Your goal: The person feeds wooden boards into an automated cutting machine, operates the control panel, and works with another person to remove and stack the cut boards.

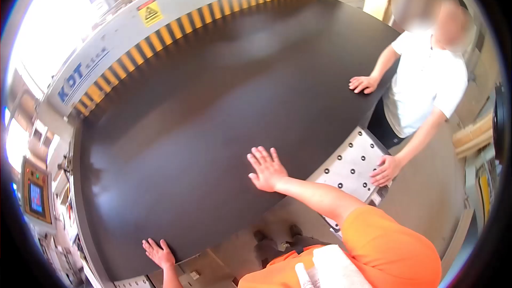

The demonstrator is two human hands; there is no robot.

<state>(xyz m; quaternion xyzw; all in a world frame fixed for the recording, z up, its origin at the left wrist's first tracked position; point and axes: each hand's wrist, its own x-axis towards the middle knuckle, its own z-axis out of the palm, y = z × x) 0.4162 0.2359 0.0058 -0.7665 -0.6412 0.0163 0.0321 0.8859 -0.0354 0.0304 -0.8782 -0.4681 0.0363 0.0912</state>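
Observation:
A large dark sheet (213, 112) lies flat in front of me and runs back to a striped machine beam. My left hand (159, 253) rests near the sheet's front left corner, fingers spread, holding nothing. Farther right and deeper in, my right hand (268, 169) lies palm down on the sheet with its fingers apart, also holding nothing.
The machine beam (176, 28) crosses the far side. A control panel (37, 194) stands at left. On the right, a co-worker (426, 80) in white has one hand on the sheet and the other on a support table (349, 162) with black rollers or balls.

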